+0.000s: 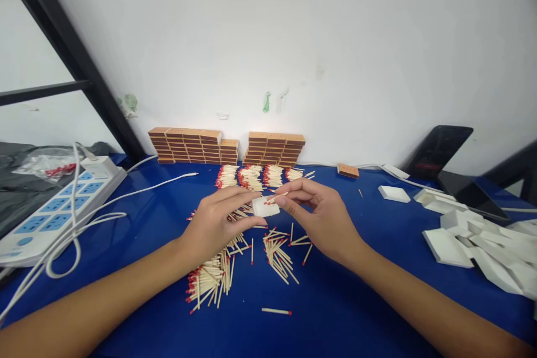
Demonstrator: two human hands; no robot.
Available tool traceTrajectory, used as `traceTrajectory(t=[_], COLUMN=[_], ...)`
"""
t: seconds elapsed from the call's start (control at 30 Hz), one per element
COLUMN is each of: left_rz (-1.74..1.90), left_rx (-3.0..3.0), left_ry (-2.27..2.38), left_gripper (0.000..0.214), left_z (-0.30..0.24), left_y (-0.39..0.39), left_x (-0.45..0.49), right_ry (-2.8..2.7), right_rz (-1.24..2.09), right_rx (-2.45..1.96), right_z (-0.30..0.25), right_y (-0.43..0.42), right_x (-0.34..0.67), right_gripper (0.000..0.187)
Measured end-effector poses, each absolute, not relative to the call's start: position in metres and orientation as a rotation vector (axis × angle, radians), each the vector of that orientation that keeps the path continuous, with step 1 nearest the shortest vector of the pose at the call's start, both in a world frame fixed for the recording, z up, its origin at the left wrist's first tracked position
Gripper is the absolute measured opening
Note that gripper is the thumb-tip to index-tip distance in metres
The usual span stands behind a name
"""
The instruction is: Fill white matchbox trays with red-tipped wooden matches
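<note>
Between thumb and fingers, my left hand (222,215) grips a small white matchbox tray (260,208) by its left end. My right hand (316,212) pinches a few red-tipped matches (274,199) over the tray's right side; their exact number is hard to make out. Loose matches (279,254) lie scattered on the blue table (335,313) below both hands, with a denser heap (210,279) under my left wrist. One single match (276,311) lies apart near the front. Behind my hands are several bundles of matches (250,177) in a row.
Stacked matchboxes (188,145) and a second stack (274,148) stand against the wall. A lone matchbox (348,170) lies right of them. White trays (490,246) are piled at the right by a dark phone on a stand (438,151). A power strip (54,210) with white cables sits left.
</note>
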State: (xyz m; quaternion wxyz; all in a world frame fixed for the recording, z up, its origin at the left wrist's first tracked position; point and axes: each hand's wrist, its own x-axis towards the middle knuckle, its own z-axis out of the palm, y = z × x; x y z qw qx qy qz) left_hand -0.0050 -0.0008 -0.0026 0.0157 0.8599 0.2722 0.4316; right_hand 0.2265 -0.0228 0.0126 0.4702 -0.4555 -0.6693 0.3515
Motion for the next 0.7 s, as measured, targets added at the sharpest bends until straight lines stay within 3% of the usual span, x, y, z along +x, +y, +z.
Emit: traceTrajectory(t=[0.3, 0.47, 0.7], left_rz=[1.434, 1.393, 1.233], left_rx=[2.644, 2.561, 2.540], left_ry=[0.835, 0.995, 1.156], left_gripper=[0.042, 0.038, 0.035], left_z=[0.001, 0.000, -0.004], left_y=[-0.007, -0.001, 0.002], left_x=[-0.003, -0.004, -0.004], right_ry=[-1.826, -1.936, -2.341], right_rz=[0.588, 0.363, 0.525], right_rx=[-1.109, -1.111, -1.425], right_z=[0.000, 0.001, 0.021], right_y=[-0.024, -0.022, -0.044], right_x=[0.222, 0.230, 0.225], right_gripper=[0.011, 0.021, 0.046])
